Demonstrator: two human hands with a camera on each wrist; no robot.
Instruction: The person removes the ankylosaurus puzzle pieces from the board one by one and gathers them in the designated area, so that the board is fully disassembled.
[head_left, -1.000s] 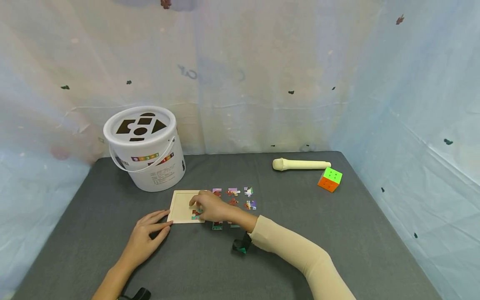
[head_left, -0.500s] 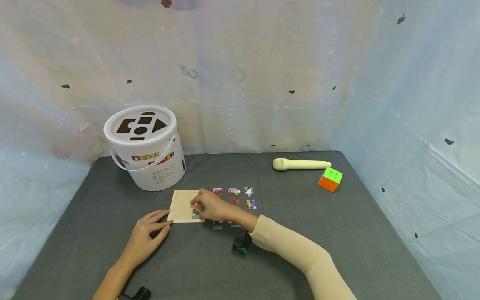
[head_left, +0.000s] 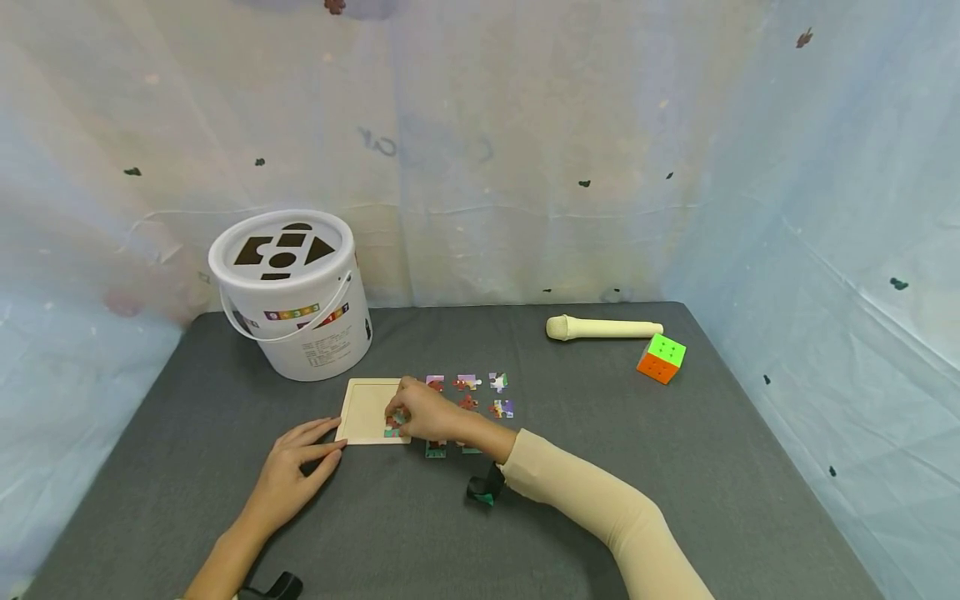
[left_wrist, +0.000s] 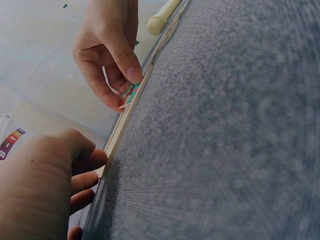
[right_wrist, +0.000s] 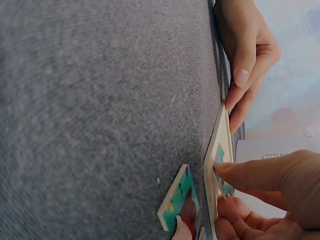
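A shallow wooden puzzle tray (head_left: pixel 366 406) lies on the table in front of me. My left hand (head_left: pixel 288 468) touches its near left corner and left side with extended fingers and thumb. Over the tray's right part, my right hand (head_left: pixel 427 414) pinches a teal jigsaw piece (right_wrist: pixel 228 189) between thumb and fingers, low against the tray floor. A teal and brown patch of puzzle (head_left: pixel 392 432) shows in the near right corner, partly covered by the fingers. Loose jigsaw pieces (head_left: pixel 502 409) lie in rows to the right, some hidden beneath the right hand and wrist.
A white lidded bucket (head_left: pixel 300 333) with shape cut-outs stands behind the tray at the left. At the back right lie a cream toy microphone (head_left: pixel 607 328) and a green and orange puzzle cube (head_left: pixel 662 359). Dark grey cloth (head_left: pixel 570 492) covers the table.
The right fingertips have shifted slightly right and nearer to me inside the tray, drawing closer together around the piece. My left hand stays at the tray's corner.
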